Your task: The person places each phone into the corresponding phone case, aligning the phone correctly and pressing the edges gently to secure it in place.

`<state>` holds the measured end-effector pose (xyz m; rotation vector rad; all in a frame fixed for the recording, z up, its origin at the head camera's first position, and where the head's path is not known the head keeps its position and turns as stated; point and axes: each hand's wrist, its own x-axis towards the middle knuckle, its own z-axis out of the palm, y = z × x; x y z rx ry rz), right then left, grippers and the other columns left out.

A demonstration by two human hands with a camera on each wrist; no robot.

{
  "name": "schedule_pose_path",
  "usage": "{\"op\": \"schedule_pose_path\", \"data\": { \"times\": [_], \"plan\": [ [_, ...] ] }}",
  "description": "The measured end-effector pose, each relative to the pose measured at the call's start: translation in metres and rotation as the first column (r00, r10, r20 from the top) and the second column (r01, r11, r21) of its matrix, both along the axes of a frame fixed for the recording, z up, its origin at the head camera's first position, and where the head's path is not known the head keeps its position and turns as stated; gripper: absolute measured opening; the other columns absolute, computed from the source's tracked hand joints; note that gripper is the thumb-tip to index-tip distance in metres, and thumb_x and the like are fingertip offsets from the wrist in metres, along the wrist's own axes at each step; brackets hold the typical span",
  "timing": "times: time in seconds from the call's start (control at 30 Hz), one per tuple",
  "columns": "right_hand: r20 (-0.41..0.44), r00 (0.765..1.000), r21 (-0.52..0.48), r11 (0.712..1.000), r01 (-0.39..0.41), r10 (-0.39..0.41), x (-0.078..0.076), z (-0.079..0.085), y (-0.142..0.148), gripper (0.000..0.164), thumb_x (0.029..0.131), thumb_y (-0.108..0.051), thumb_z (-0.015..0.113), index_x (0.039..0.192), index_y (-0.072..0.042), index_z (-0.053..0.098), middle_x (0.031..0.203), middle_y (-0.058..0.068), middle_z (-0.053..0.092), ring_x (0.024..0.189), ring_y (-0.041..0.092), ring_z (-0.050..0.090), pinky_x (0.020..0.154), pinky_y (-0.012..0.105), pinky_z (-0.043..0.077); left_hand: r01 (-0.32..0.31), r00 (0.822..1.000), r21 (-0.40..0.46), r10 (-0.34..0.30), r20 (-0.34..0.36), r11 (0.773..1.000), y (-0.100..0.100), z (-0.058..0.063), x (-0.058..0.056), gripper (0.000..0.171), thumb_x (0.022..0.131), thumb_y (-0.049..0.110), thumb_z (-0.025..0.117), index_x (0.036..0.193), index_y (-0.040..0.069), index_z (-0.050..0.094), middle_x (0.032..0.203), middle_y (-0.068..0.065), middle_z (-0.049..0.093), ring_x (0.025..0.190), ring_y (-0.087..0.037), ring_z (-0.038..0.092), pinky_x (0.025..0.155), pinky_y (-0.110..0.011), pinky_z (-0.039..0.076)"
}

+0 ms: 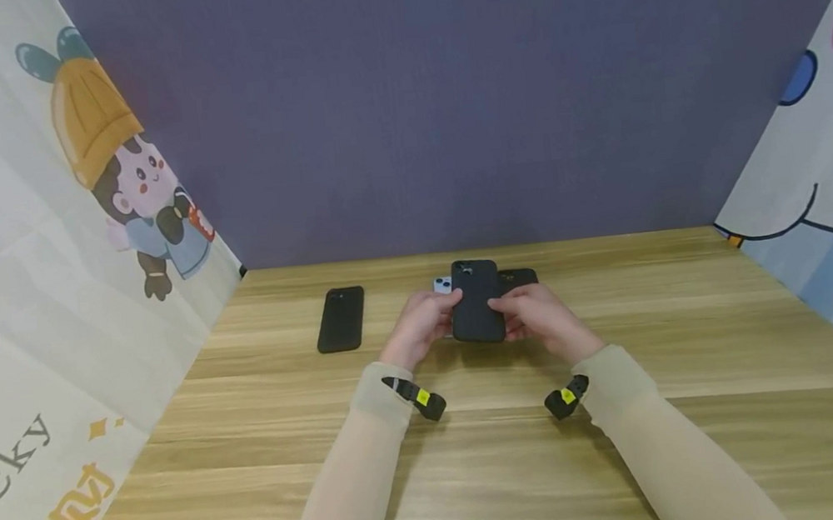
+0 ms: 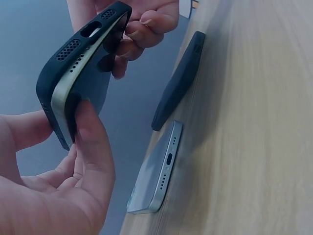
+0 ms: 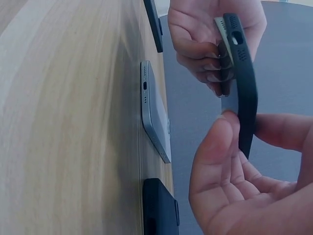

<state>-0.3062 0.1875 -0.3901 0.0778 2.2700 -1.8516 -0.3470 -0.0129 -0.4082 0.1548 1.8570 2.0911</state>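
Both hands hold a phone (image 2: 93, 81) with a black phone case (image 1: 477, 303) on its back, raised above the table. Along the bottom end, the phone's pale edge stands out from the case, as the left wrist view shows. My left hand (image 1: 422, 322) pinches one long side, its thumb on the case's back and fingers at the screen. On the opposite side my right hand (image 1: 538, 315) pinches in the same manner. Behind them a white phone (image 2: 155, 171) lies face down, mostly hidden in the head view. Beside it is a second black case (image 2: 180, 81).
Another black phone case (image 1: 341, 319) lies on the wooden table (image 1: 482, 471), left of the hands. A dark panel (image 1: 447, 106) rises at the table's back edge, with printed curtains (image 1: 24, 247) along the sides.
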Motion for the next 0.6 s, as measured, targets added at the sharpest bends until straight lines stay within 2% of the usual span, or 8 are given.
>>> {"op": "schedule_pose_path", "data": {
  "times": [0.3,0.6],
  "plan": [
    [0.013,1.0,-0.064,0.998,0.011,-0.011,0.0,0.0,0.004,0.037,0.104,-0.025,0.058,0.118,0.009,0.059,0.083,0.007,0.062,0.069,0.018,0.062,0.07,0.032,0.057,-0.024,1.0,0.015,0.024,0.019,1.0,0.001,0.002,0.001,0.029,0.096,0.016,0.069,0.11,-0.009,0.069,0.088,-0.008,0.072,0.08,-0.017,0.068,0.073,-0.028,0.057],
    [0.049,0.995,-0.217,0.972,0.09,-0.081,-0.006,-0.005,0.017,0.036,0.108,-0.036,0.049,0.105,-0.001,0.057,0.074,0.004,0.06,0.064,0.016,0.06,0.067,0.031,0.057,0.071,0.997,0.005,-0.071,0.012,0.997,0.004,0.002,0.002,0.025,0.095,0.015,0.069,0.107,-0.007,0.071,0.084,-0.006,0.072,0.078,-0.017,0.069,0.079,-0.032,0.056]
  ]
}}
